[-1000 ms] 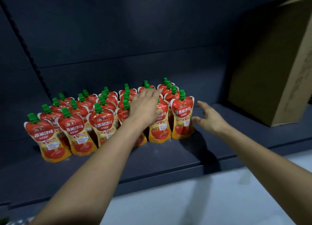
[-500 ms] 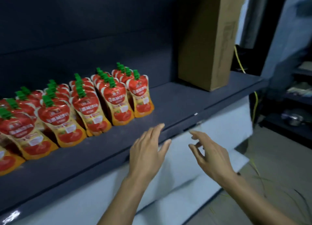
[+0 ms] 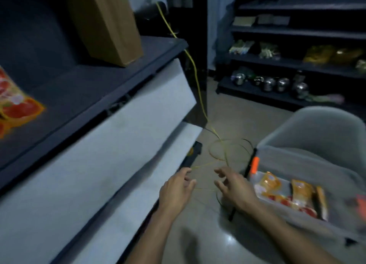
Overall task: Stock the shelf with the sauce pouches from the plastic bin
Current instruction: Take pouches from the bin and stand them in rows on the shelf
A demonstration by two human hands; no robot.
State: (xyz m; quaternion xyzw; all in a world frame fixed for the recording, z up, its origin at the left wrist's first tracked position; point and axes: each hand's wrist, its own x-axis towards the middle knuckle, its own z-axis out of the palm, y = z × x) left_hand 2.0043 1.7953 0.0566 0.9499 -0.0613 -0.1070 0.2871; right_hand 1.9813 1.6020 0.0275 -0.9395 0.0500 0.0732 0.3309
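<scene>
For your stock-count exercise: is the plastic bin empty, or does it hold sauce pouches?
Not empty: several sauce pouches lie flat inside the plastic bin.

Background items, left to right
Cardboard box (image 3: 105, 24) far left; yellow cable (image 3: 195, 71) drops to the floor; grey chair (image 3: 320, 121) near right; metal pots (image 3: 269, 84) on far rack (image 3: 297, 34).

Sauce pouch (image 3: 18, 105), left edge: cropped by the frame and motion-blurred, label unreadable. Cardboard box (image 3: 107, 26) on the shelf (image 3: 89, 89): top cut off at the upper edge. Plastic bin (image 3: 287, 158), near right: right side cropped. Binned pouches (image 3: 301, 192): smeared, count uncertain. Round metal items (image 3: 267, 83), far rack: too small to identify.
</scene>
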